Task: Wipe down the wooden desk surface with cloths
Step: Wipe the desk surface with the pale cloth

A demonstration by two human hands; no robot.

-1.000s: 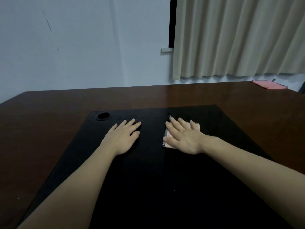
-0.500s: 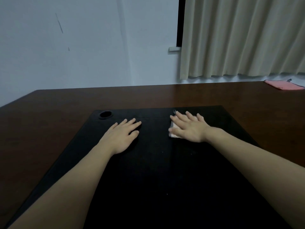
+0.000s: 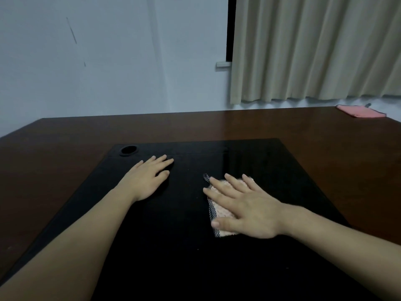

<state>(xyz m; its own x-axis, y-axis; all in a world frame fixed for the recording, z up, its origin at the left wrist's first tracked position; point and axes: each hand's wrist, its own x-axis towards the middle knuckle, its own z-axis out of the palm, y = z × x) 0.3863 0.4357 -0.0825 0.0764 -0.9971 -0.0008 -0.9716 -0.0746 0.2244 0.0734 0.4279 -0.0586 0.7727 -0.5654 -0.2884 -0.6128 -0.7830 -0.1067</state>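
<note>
Wiping stroke on the dark inset panel point(image 3: 195, 268) of the wooden bench point(image 3: 217, 127). The right hand point(image 3: 245, 205) lies flat, fingers straight and spread, pressing a pink cloth point(image 3: 219, 210) against the panel; the cloth's mesh-edged border shows along the hand's left side, and its long axis appears to run toward and away from the person. The left hand point(image 3: 149, 178) rests flat and empty on the panel, fingers extended, well to the left of the cloth, near a round grommet hole point(image 3: 128, 150). A second pink cloth point(image 3: 361, 111) lies at the far right bench edge, below the curtain point(image 3: 314, 48), nearer the right arm.
</note>
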